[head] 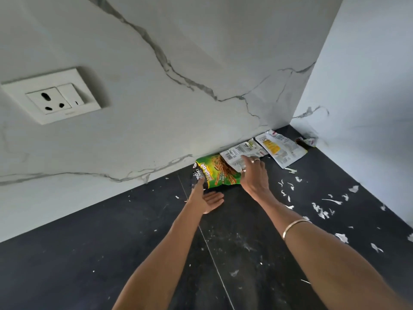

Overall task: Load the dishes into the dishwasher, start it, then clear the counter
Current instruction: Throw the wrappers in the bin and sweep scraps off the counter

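A green snack wrapper (214, 173) lies on the black counter (111, 253) against the marble wall. My left hand (206, 198) is at its near left corner, thumb on the wrapper's dark end, fingers straight along its near edge. A white wrapper (237, 153) overlaps the green one's right end. My right hand (253, 175) reaches over it, fingers curled onto its near edge. A second white wrapper with a yellow patch (281, 148) lies further right.
A small crumpled wrapper (307, 141) sits in the corner where the two walls meet. Several white paper scraps (319, 211) and crumbs litter the counter's right side. A wall socket with a switch (52, 96) is on the backsplash at the left.
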`<state>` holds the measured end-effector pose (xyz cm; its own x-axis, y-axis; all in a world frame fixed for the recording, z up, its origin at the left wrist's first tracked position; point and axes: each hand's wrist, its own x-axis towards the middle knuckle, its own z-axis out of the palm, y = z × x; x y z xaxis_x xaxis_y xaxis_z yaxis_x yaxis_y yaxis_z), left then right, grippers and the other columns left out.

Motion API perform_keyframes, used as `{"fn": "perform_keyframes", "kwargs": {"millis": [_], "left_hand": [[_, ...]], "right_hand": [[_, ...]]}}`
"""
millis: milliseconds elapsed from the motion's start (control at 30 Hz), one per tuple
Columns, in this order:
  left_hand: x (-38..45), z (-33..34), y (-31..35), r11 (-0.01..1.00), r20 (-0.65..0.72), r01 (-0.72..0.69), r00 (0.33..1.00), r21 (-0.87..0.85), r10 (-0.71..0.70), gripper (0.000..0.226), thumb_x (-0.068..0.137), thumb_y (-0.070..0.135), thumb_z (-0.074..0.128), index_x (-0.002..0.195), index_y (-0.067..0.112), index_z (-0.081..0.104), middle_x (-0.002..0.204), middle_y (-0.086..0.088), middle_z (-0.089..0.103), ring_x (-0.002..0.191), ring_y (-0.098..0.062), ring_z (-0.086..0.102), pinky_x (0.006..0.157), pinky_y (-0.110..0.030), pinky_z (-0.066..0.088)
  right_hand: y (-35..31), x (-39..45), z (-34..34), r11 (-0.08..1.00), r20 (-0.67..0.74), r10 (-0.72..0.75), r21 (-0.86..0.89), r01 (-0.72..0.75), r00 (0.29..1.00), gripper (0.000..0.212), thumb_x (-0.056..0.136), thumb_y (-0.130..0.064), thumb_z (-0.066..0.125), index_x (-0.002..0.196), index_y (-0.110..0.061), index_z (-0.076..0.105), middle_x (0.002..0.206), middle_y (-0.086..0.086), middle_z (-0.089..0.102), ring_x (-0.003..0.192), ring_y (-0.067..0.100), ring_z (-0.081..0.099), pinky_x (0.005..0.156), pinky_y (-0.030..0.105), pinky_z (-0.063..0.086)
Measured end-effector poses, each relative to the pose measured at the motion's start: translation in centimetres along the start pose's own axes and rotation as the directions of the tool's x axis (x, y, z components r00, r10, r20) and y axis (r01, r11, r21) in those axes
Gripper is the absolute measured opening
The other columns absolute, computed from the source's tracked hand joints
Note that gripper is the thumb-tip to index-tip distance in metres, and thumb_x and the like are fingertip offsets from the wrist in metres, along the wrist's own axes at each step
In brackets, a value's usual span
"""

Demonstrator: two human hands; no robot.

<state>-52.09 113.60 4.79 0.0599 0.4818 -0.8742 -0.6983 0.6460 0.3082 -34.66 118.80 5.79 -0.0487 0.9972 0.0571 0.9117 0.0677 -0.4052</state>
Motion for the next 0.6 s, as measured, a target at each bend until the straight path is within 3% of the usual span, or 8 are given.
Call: {"fn": "perform_keyframes", "kwargs": {"millis": [100,167,233,400,600], "left_hand": [[1.0,1.5,0.4,0.982,-0.087,-0.180,0.981,-0.054,0.175,0.033,0.091,0.023,0.070,0.115,0.004,0.058,0.114,-0.022,0.067,0.091,-0.032,0.068,0.074,-0.044,0.057],[1.7,1.7,0.7,0.952,-0.216,-0.295,0.938,-0.084,0.272,0.033,0.089,0.008,0.068,0.120,0.002,0.057,0.117,-0.020,0.066,0.086,-0.029,0.067,0.075,-0.040,0.058],[2.2,1.2,0.6,0.925,-0.327,-0.377,0.879,-0.035,0.346,0.033,0.090,0.006,0.064,0.122,0.000,0.056,0.115,-0.017,0.065,0.082,-0.026,0.067,0.075,-0.035,0.058],[2.2,-0.6,0.2,0.879,-0.420,-0.466,0.781,0.101,0.462,0.027,0.097,0.007,0.045,0.124,0.005,0.047,0.109,-0.010,0.053,0.092,-0.025,0.059,0.073,-0.031,0.052],[1.0,-2.7,-0.1,0.808,-0.375,-0.504,0.716,0.305,0.589,0.010,0.095,0.006,0.044,0.103,0.011,0.047,0.093,-0.009,0.058,0.076,-0.020,0.052,0.077,-0.042,0.052]], "right_hand": [[0.2,1.4,0.9,0.999,0.040,-0.006,-0.050,0.008,0.999,0.066,0.083,-0.008,0.067,0.141,-0.024,0.043,0.132,0.012,0.056,0.121,0.033,0.050,0.095,0.042,0.047],[0.4,1.8,1.4,0.995,0.095,-0.010,-0.101,0.019,0.995,0.058,0.081,-0.013,0.069,0.135,-0.027,0.051,0.130,0.006,0.058,0.119,0.031,0.051,0.094,0.042,0.046],[0.5,1.4,2.0,0.992,0.102,0.008,-0.129,0.005,0.995,0.046,0.081,-0.018,0.069,0.125,-0.028,0.059,0.120,0.003,0.063,0.114,0.028,0.053,0.092,0.041,0.045],[0.7,-0.3,2.1,0.999,-0.049,0.014,-0.031,-0.015,0.999,0.019,0.085,-0.022,0.069,0.105,-0.022,0.070,0.101,0.001,0.071,0.098,0.022,0.061,0.078,0.032,0.049],[-0.7,-1.6,-1.0,0.995,-0.284,-0.098,-0.026,0.095,0.954,0.021,0.085,-0.013,0.070,0.107,-0.015,0.070,0.094,0.006,0.072,0.087,0.023,0.067,0.066,0.030,0.052]]}}
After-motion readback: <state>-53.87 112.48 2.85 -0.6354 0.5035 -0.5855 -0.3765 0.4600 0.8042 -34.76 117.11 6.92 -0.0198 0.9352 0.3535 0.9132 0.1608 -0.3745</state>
